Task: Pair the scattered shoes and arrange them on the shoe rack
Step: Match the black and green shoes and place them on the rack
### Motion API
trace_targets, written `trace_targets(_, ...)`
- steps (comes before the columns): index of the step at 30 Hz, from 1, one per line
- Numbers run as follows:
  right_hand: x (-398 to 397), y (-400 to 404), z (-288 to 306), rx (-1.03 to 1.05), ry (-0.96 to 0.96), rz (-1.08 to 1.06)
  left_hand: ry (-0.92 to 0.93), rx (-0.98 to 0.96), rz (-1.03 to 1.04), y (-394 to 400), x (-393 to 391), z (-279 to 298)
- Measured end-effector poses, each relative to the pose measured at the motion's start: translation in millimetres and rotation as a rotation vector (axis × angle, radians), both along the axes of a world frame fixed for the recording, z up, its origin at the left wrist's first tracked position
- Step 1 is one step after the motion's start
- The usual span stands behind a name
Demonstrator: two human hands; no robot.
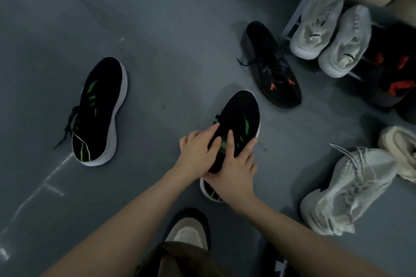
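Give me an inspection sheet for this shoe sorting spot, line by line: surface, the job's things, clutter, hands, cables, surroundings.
Surface: grey floor, scuffed with pale streaks at lower left.
Job's things: black shoe with green stripes under both hands; matching black shoe lying apart to the left; black shoe with orange marks beside the shoe rack; pale pair on the rack; white shoe tipped over on the floor at right.
Clutter: nothing seen.
Hands: left hand and right hand both resting on the green-striped shoe's upper.
Cables: nothing seen.
Surroundings: wearer's own shoe at the bottom edge.
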State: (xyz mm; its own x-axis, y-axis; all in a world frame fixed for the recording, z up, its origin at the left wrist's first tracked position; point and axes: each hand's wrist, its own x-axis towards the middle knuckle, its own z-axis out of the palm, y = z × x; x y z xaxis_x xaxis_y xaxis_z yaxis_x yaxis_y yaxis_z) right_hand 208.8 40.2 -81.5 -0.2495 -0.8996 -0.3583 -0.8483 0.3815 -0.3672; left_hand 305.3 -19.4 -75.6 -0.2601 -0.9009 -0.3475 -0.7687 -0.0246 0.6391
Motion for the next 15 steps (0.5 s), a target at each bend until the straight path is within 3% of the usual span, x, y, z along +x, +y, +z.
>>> trace_targets(7,-2,-24,-7,-0.215,-0.247,0.164,-0.042,-0.026,0.033,-13,30,5)
trace_targets(11,27,-56,-4,-0.264,-0.280,0.289,-0.104,-0.098,0.164,-23,64,21)
trace_targets(15,60,-78,2,-0.303,-0.294,0.384,-0.285,-0.236,0.372,-28,113,30)
